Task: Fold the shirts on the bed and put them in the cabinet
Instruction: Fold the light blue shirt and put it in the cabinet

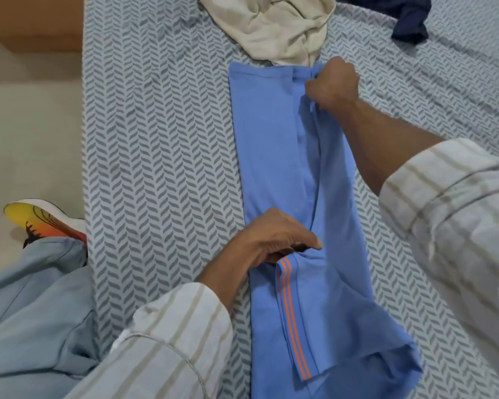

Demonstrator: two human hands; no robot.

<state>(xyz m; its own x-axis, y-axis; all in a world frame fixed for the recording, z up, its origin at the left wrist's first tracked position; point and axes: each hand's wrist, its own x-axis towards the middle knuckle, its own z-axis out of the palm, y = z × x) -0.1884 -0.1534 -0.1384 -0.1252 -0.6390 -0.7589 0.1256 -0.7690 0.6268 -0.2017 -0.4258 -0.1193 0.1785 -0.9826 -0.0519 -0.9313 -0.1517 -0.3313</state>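
Mid-fold: my right hand (330, 83) and left hand (274, 240) pinch the blue shirt (271, 156)'s right flap; next, I'd lay it leftward.

Top edge cuts cream shirt (274, 27) & navy shirt (401, 15); blue shirt (274, 156) hem runs off bottom.

No text, label, brand, number or sign can be read anywhere in this view.
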